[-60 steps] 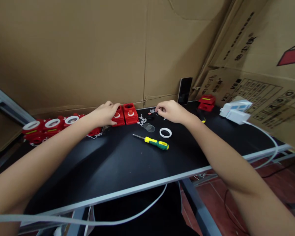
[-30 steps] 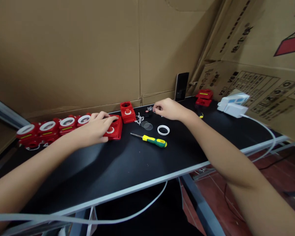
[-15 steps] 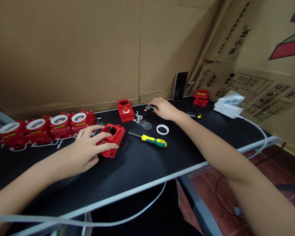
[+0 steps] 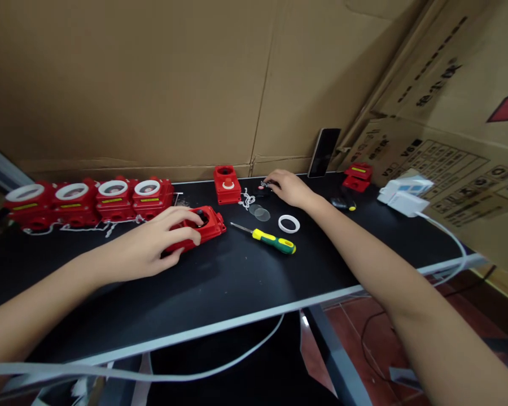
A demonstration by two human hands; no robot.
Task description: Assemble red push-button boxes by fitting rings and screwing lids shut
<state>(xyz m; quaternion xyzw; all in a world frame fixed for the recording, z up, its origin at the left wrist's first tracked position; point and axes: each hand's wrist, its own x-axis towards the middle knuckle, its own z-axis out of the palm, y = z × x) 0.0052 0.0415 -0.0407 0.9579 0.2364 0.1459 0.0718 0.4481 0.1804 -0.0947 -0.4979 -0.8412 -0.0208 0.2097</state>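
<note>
My left hand (image 4: pixel 163 239) is wrapped over a red housing (image 4: pixel 214 223) with a round hole, resting on the black tabletop (image 4: pixel 237 276). My right hand (image 4: pixel 285 187) reaches to the back, its fingertips pinched at small metal parts (image 4: pixel 265 185) beside a small black piece; what they grip is too small to name. Between the hands lie two clear discs (image 4: pixel 262 213), a white ring (image 4: pixel 288 224) and a green and yellow screwdriver (image 4: pixel 274 241). Another red housing (image 4: pixel 227 192) stands behind them, with white cord (image 4: pixel 248 198) at its side.
Several red units with white rings (image 4: pixel 74 200) line the back left. A phone (image 4: pixel 324 152) leans on the cardboard (image 4: pixel 173 84). At the right are a red part (image 4: pixel 358 177), a black-handled tool (image 4: pixel 341 203) and a white adapter (image 4: pixel 405 194) with a cable.
My left hand has turned the red housing so its end points more to the right. The view has shifted slightly; my right hand stays by the small parts.
</note>
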